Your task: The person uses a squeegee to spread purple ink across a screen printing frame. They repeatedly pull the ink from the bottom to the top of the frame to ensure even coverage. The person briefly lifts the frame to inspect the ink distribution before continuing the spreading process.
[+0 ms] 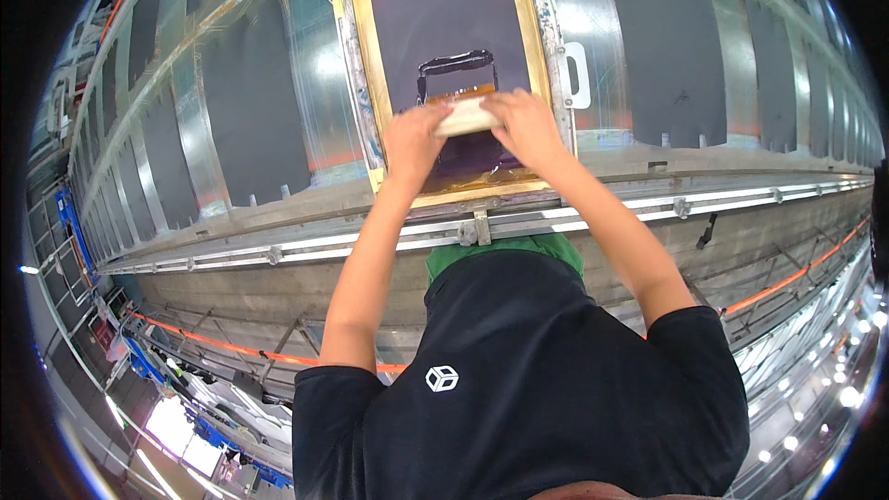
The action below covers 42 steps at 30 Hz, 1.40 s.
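Observation:
Both my hands grip a squeegee (468, 118) with a pale handle, my left hand (415, 137) at its left end and my right hand (526, 126) at its right. Its amber blade edge shows just beyond the handle, against the dark mesh. The squeegee is inside a screen-printing frame (359, 56) whose border is lined with yellow tape. A band of glossy dark ink (456, 62) makes a bracket shape on the mesh beyond the squeegee. More wet ink (463, 156) lies on the near side, partly hidden by my hands and the handle.
Dark fabric panels (250, 102) lie in a row on a long metal printing table, with another panel (665, 46) to the right. A metal rail (630, 220) runs along the near edge, with a bracket (481, 227) at the frame. A white handle (576, 74) sits at the frame's right side.

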Motion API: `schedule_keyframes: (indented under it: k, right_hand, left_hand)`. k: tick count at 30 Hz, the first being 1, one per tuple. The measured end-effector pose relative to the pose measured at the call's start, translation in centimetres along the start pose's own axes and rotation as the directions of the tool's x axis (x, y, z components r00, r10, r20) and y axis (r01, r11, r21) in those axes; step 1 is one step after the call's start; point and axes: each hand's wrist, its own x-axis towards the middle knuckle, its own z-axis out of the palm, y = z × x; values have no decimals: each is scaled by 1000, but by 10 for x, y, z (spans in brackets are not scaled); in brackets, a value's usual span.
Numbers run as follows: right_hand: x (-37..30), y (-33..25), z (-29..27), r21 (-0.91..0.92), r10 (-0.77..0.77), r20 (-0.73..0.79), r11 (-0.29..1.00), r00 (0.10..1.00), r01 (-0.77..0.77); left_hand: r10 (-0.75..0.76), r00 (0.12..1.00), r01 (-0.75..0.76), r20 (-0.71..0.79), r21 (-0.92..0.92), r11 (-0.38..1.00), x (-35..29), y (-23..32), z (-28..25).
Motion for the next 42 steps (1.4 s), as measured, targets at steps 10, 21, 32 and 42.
schedule_keyframes:
  k: [10, 21, 32, 42]
  right_hand:
    - [42, 11, -20, -104, -72, -149, 993, 986, 57]
    - [-48, -18, 11, -22, -1, -74, 1000, 997, -1]
    - [46, 23, -10, -56, -8, -88, 998, 996, 3]
    - [-63, 1, 13, 360, 106, -179, 932, 978, -36]
  left_hand:
    - [28, 997, -29, -78, -11, 1000, 44, -16, -16]
    - [-10, 993, 4, 116, 57, 998, -47, 1, 1]
    - [-38, 997, 36, 64, 28, 999, 66, -21, -11]
    - [-44, 996, 43, 75, 16, 999, -47, -5, 6]
